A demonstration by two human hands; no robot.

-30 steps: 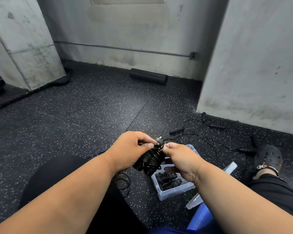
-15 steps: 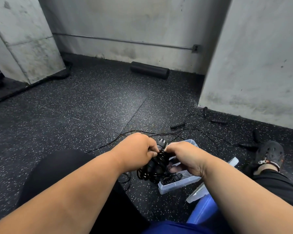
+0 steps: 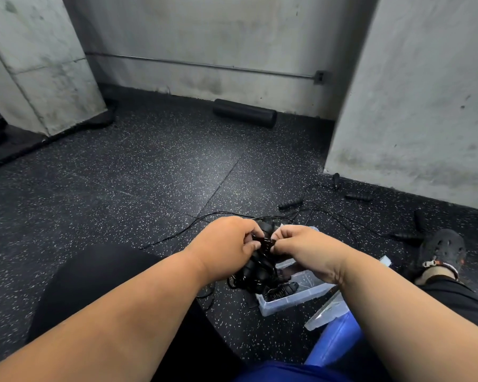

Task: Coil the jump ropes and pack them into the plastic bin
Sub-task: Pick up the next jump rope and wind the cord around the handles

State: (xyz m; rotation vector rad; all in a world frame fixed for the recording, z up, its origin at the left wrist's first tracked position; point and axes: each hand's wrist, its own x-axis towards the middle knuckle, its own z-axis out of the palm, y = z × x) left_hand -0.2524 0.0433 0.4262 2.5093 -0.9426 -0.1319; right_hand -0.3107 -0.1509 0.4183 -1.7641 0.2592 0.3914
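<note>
Both hands (image 3: 226, 244) have lowered the coiled rope (image 3: 260, 266) toward the bin (image 3: 295, 299).

A black coiled jump rope (image 3: 260, 267) is held above the clear plastic bin (image 3: 293, 300); uncoiled ropes (image 3: 329, 213) are strewn beyond it on the floor.

Floor (image 3: 149, 188): dark speckled rubber tiles.
Foam roller (image 3: 244, 113): black, lying along far wall.
Pipe (image 3: 204, 64): horizontal, wall-mounted.
Pillar (image 3: 39, 64): concrete, left.
</note>
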